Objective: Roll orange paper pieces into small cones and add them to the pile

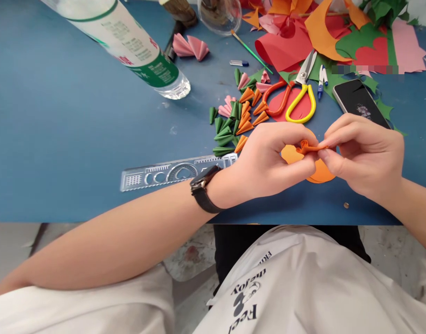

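The left hand point(265, 162) and the right hand point(369, 148) meet over the blue worktop point(60, 139), near its front edge. Both hands pinch one small piece of orange paper point(308, 149) between their thumbs and fingers. The paper is up in the air, between the two hands, and its end by the left hand is curled into little rolls. Under it, flat orange circles point(322, 175) lie on the worktop.

A black watch point(204, 185) is on the left wrist. A clear ruler point(157, 176) lies just behind the watch, partly hidden by the arm. Past the left hand there is a bunch of little paper cones point(246, 127), some green, some orange and some pink. Next to them are scissors point(302, 76) with one red handle and one yellow handle. The scissors are open a bit and lie partly on a red paper circle point(300, 104).

A black phone point(359, 99) lies behind the right hand. Red, green, orange and pink paper scraps point(289, 48) are piled at the back. A big bottle point(136, 55) with a white and green label is over on the left.
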`<state>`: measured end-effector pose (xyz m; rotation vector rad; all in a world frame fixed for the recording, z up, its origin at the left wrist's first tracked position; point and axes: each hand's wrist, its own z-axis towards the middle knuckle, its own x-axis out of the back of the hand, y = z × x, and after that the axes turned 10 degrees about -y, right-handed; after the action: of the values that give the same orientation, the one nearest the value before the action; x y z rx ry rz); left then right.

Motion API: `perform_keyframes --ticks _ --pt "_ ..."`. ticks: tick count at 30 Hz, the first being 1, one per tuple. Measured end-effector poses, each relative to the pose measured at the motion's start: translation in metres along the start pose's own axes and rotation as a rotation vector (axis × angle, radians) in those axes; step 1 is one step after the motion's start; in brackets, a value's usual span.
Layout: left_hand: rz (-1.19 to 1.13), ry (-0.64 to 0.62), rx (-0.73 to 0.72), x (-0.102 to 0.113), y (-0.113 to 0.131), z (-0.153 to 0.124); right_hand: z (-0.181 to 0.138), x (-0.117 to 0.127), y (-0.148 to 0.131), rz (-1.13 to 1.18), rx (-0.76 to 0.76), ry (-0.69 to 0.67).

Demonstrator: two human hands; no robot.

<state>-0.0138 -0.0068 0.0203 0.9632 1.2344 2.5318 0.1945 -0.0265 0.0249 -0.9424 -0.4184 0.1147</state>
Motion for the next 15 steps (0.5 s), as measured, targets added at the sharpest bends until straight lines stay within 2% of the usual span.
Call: perform_keyframes --ticks 8,15 --pt "0.034 0.007 -0.118 0.0013 -0.0010 -0.0011 0.0021 0.0013 -0.0017 -0.018 -0.010 -0.009" --pt "0.065 -0.019 -0.087 0.0028 0.0061 -0.0010 0.0014 -0.0030 -0.0060 -0.086 0.044 0.012"
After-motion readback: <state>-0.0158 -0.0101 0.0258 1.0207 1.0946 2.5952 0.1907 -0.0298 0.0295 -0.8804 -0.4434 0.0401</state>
